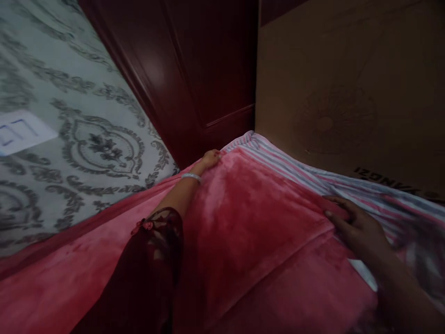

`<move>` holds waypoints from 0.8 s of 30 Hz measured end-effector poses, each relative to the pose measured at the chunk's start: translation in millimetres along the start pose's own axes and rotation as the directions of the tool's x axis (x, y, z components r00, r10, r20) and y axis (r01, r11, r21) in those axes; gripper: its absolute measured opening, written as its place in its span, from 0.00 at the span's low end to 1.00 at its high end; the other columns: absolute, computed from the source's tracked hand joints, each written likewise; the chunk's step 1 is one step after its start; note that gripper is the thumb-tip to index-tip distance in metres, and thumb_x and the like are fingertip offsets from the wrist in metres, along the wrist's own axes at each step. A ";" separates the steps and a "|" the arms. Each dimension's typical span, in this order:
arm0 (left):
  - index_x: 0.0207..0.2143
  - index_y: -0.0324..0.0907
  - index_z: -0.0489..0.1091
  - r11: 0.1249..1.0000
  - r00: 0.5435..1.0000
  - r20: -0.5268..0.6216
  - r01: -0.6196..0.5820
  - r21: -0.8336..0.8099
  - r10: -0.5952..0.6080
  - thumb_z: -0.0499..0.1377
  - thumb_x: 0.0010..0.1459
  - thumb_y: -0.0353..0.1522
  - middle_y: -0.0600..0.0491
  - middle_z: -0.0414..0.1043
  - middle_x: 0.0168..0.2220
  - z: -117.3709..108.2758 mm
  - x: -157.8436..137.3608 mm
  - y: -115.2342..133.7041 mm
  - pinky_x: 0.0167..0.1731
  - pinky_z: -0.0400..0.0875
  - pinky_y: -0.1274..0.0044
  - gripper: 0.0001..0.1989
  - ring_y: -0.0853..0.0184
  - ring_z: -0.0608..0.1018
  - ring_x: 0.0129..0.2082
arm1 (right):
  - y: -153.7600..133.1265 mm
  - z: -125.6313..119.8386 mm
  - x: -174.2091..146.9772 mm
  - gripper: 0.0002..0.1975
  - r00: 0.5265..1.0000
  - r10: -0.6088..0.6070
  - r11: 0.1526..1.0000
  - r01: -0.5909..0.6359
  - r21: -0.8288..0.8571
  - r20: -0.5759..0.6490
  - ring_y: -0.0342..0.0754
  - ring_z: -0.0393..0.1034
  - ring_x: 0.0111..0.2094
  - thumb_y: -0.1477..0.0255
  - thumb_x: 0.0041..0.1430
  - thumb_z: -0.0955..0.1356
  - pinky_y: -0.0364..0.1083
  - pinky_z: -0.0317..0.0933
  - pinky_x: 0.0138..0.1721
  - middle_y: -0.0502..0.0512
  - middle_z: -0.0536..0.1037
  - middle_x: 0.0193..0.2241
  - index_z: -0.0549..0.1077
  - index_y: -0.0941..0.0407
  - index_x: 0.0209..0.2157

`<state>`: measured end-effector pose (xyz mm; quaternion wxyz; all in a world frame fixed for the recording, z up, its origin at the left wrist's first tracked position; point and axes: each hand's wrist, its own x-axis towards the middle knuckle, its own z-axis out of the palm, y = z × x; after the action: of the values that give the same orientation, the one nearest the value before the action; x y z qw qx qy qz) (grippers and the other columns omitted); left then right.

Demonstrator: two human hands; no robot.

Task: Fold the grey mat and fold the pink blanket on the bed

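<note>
A red plush blanket [257, 204] is spread out before me, with a fold line running across its near right part. My left hand [211, 158] reaches to its far left corner, the fingers curled on the blanket's edge. A light bracelet [191, 176] circles that wrist, below a dark red sleeve. At the right edge of the blanket my right hand [361, 227] is closed, thumb and fingers pinching the red cloth. Underneath lies a striped sheet [295, 162] in pink, white and grey, showing along the far right side. A small white piece [363, 273] shows beneath my right hand.
A patterned grey-white wall [104, 144] rises on the left, with a marked paper [26, 132] on it. A dark red wooden panel [208, 69] stands at the far end. On the right, a large brown cardboard box [347, 83] borders the striped sheet.
</note>
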<state>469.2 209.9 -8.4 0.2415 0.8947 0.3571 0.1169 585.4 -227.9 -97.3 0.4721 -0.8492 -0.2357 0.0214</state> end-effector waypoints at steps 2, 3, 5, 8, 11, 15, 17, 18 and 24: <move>0.44 0.40 0.78 0.999 0.999 0.020 0.043 0.032 -0.043 0.61 0.59 0.35 0.48 0.79 0.41 -16.5 -26.5 -23.6 0.39 0.71 0.77 0.13 0.65 0.77 0.38 | -6.3 -2.5 -0.1 0.33 0.999 0.042 0.999 -0.042 0.001 0.010 0.65 0.75 0.46 0.46 0.41 0.66 0.59 0.68 0.47 0.57 0.81 0.46 0.78 0.50 0.46; 0.42 0.39 0.79 0.997 0.998 0.027 0.063 0.053 -0.065 0.60 0.58 0.35 0.48 0.79 0.40 -25.3 -41.2 -35.8 0.40 0.71 0.77 0.12 0.65 0.77 0.38 | -9.3 -3.8 -0.3 0.34 0.998 0.061 0.998 -0.061 0.001 0.023 0.65 0.75 0.43 0.46 0.40 0.66 0.59 0.68 0.46 0.58 0.81 0.45 0.78 0.51 0.45; 0.37 0.39 0.79 0.989 0.993 0.035 0.104 0.105 -0.108 0.59 0.58 0.34 0.50 0.79 0.36 -42.9 -71.4 -58.9 0.40 0.71 0.77 0.11 0.64 0.78 0.36 | -13.8 -6.0 -0.8 0.36 0.994 0.094 0.996 -0.094 -0.011 0.059 0.63 0.75 0.36 0.45 0.38 0.66 0.60 0.68 0.41 0.59 0.81 0.42 0.78 0.50 0.46; 0.32 0.39 0.79 0.968 0.985 0.026 0.161 0.193 -0.169 0.58 0.60 0.37 0.51 0.78 0.30 -65.3 -112.2 -87.7 0.40 0.71 0.76 0.12 0.63 0.78 0.35 | -14.5 -6.9 -0.5 0.34 0.994 0.088 0.996 -0.085 -0.037 0.062 0.61 0.72 0.29 0.45 0.38 0.65 0.59 0.66 0.36 0.59 0.80 0.35 0.78 0.49 0.45; 0.33 0.39 0.78 0.941 0.979 -0.011 0.196 0.276 -0.201 0.58 0.61 0.39 0.49 0.79 0.32 -76.9 -138.6 -108.4 0.42 0.71 0.76 0.14 0.62 0.79 0.37 | -10.8 -5.4 1.0 0.30 0.996 0.082 0.996 -0.081 -0.030 0.021 0.61 0.71 0.29 0.47 0.38 0.66 0.58 0.64 0.34 0.58 0.79 0.32 0.78 0.48 0.42; 0.40 0.37 0.78 0.906 0.973 -0.097 0.229 0.356 -0.209 0.55 0.64 0.36 0.43 0.80 0.42 -72.1 -151.4 -124.8 0.47 0.69 0.75 0.15 0.60 0.79 0.44 | -10.7 -4.0 2.6 0.28 0.990 0.132 0.991 -0.132 0.002 0.046 0.61 0.72 0.30 0.49 0.37 0.68 0.57 0.63 0.32 0.58 0.79 0.33 0.77 0.46 0.41; 0.46 0.36 0.76 0.894 0.969 -0.138 0.243 0.377 -0.205 0.52 0.67 0.35 0.40 0.79 0.47 -65.2 -153.0 -127.8 0.48 0.69 0.74 0.16 0.59 0.79 0.47 | -13.2 -4.4 2.9 0.26 0.991 0.130 0.991 -0.131 0.002 0.041 0.61 0.72 0.30 0.51 0.37 0.68 0.57 0.63 0.33 0.58 0.79 0.33 0.77 0.45 0.40; 0.48 0.35 0.75 0.890 0.968 -0.151 0.244 0.386 -0.200 0.51 0.67 0.34 0.39 0.79 0.48 -62.4 -153.8 -128.0 0.49 0.69 0.74 0.17 0.59 0.79 0.47 | -14.1 -4.7 3.0 0.25 0.991 0.125 0.992 -0.125 -0.006 0.035 0.61 0.72 0.31 0.51 0.37 0.68 0.57 0.63 0.33 0.58 0.79 0.33 0.77 0.45 0.39; 0.59 0.34 0.68 0.894 0.988 -0.138 0.124 0.430 -0.071 0.53 0.66 0.36 0.35 0.69 0.60 -71.3 -177.8 -118.8 0.60 0.62 0.67 0.22 0.55 0.72 0.59 | -5.5 -3.1 3.5 0.27 1.000 -0.003 0.998 0.001 -0.066 -0.024 0.58 0.72 0.34 0.51 0.43 0.67 0.54 0.64 0.34 0.59 0.80 0.38 0.78 0.49 0.43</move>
<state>245.2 185.8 -15.1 0.0186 0.8984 0.4325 0.0744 587.2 -226.5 -90.5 0.4467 -0.8642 -0.2315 0.0029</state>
